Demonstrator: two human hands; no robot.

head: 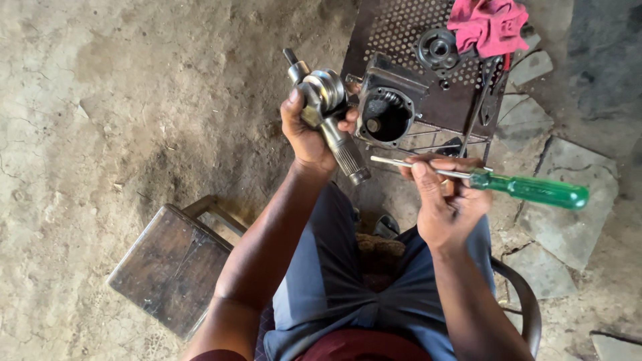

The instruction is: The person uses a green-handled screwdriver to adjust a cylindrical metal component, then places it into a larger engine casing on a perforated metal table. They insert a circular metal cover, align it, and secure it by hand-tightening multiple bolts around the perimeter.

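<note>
A: Overhead, head view. What's each hand got?

B: Left hand [309,130] clenched round a splined metal shaft [331,120], raised above the knees. Right hand [447,200] pinches a green-handled screwdriver [498,182], blade pointing left toward the shaft, tip just apart from it.

A: Surroundings?

B: Gear housing [388,107] just behind the shaft on a perforated metal stand [401,30]. Pink rag [488,23] at its far edge. Wooden stool [170,267] lower left, on dirt floor.

A dark wooden stool [170,267] stands on the cracked dirt floor [100,100]. On a perforated metal plate [394,30] lie 1 pink rag [488,25], a round gear part [438,48] and an open metal housing [388,110], with pliers [491,93] just beside
</note>
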